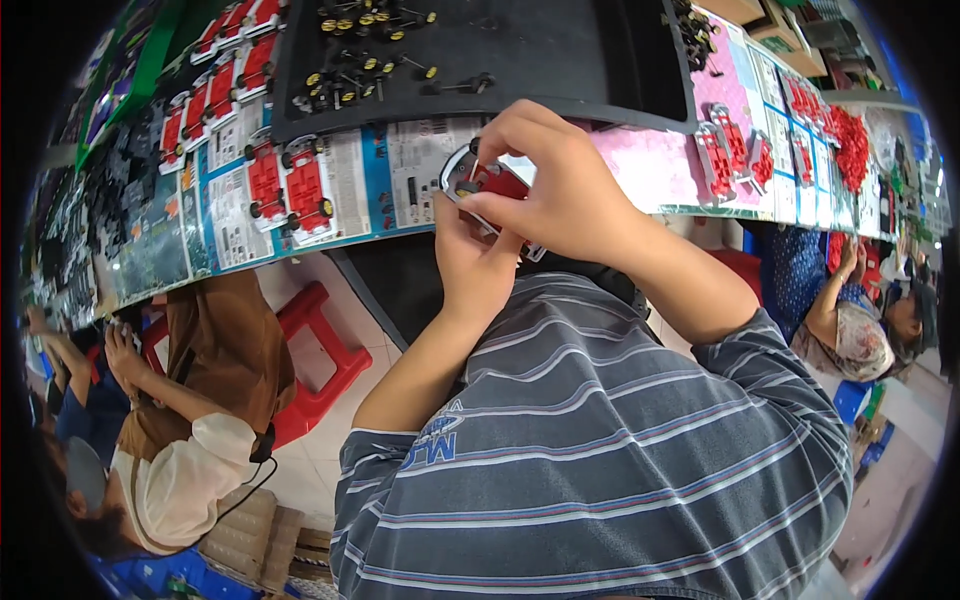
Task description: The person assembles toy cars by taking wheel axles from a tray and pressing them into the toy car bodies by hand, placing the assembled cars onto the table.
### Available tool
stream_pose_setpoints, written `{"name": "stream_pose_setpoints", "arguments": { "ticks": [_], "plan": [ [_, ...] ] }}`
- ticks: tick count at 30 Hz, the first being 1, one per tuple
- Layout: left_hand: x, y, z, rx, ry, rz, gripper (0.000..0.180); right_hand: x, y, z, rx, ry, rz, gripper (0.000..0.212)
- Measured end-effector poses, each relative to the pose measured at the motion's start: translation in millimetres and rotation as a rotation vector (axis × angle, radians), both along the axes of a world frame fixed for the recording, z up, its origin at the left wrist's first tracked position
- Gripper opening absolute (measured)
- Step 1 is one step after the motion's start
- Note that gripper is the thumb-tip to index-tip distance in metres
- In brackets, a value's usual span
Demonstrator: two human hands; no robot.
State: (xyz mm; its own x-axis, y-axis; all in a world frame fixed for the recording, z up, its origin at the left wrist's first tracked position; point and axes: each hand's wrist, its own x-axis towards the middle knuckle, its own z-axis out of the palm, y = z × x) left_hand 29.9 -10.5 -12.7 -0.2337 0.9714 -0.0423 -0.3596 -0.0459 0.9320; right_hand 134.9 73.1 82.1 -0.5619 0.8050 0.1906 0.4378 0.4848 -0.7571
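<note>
At the table's near edge I hold a red and white toy car (506,184), its red side facing up and a dark wheel with a yellow hub showing at one end. My left hand (472,265) grips the car from below, thumb along its near side. Arched over the top, my right hand (565,185) has its index finger and thumb closed on the car by the wheel. Whether an axle lies between those fingertips is hidden. Left of my hands, two similar toy cars (306,190) lie wheels up on the printed sheets.
A large black tray (520,106) beyond my hands holds loose wheel-and-axle sets (350,80). More red and white cars stand in rows at far left (212,95) and right (722,145). Dark parts are heaped far left. A red stool (325,350) and co-workers sit on both sides.
</note>
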Motion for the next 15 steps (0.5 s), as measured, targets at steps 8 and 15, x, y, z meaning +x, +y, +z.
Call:
{"name": "stream_pose_setpoints", "arguments": {
  "ticks": [8, 15],
  "plan": [
    [17, 0, -11, 0.002, 0.126, 0.004, 0.046, 6, -17, -15, -0.019, -0.126, -0.116, 0.032],
    [20, -5, -15, -0.066, -0.042, -0.027, 0.045, 16, -17, -19, -0.01, -0.15, -0.14, 0.036]
  ]
}}
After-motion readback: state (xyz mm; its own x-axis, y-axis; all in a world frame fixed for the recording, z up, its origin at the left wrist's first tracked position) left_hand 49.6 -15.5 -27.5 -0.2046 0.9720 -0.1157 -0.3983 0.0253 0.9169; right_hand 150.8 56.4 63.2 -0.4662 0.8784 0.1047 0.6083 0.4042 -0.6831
